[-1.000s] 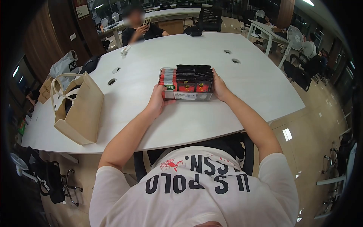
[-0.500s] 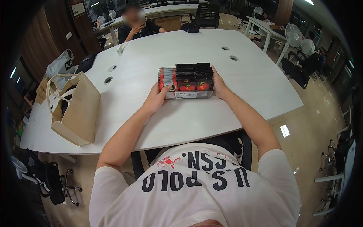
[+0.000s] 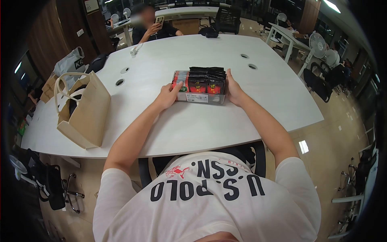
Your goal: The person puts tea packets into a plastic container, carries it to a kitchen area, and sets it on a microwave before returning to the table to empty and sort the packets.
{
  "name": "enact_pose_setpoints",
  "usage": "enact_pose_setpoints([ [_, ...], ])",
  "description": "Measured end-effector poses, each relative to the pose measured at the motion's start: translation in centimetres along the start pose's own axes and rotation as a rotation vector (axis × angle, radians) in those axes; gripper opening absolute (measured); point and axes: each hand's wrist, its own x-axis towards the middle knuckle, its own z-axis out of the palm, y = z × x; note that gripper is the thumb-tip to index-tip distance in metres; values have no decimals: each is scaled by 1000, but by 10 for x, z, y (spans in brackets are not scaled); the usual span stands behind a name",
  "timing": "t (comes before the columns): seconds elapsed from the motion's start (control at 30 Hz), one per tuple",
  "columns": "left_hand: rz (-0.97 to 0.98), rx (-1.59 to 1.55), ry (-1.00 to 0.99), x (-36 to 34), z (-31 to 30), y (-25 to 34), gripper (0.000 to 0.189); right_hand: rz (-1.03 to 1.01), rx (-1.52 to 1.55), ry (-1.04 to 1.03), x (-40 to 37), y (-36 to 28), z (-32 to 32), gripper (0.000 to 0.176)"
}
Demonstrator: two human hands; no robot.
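Note:
A clear plastic box (image 3: 204, 98) with a white label on its front stands on the white table (image 3: 193, 129), between my hands. Upright red and black packets (image 3: 204, 85) fill it, with silvery-red ones at its left end. My left hand (image 3: 168, 96) grips the left end, thumb over the front packets. Against the right end, my right hand (image 3: 235, 89) presses with its fingers along the side; the fingertips show near the back corner.
A cream tote bag (image 3: 90, 115) stands at the left, a grey bag (image 3: 70, 64) behind it. Across the table a person (image 3: 151, 30) holds up a phone (image 3: 159, 21). A white plug adapter (image 3: 134, 51), a black pouch (image 3: 209, 32) and round cable holes lie toward the back.
The box has tilted slightly, its right end now a little nearer me, with both hands still on it. The camera view has shifted slightly. Across the table, the person's phone shows more fully.

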Motion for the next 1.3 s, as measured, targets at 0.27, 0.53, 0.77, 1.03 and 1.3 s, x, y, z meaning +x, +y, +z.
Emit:
enact_pose_setpoints([
  [0.27, -270, -258, 35, 81, -4, 1, 77, -206, -43, -155, 59, -32, -6, 90],
  [0.53, -48, -476, 128, 48, 7, 7, 70, -441, -230, -7, 30, -15, 15, 106],
  [0.77, -9, -128, -48, 30, 1, 26, 72, -582, -164, 171, 47, -15, 4, 101],
  [1.03, 267, -102, -194, 28, 21, 13, 103, -667, -520, -39, 31, -99, -3, 97],
  [1.3, 271, -71, -209, 38, 25, -8, 156, -467, -1003, -74, 22, -146, 45, 102],
])
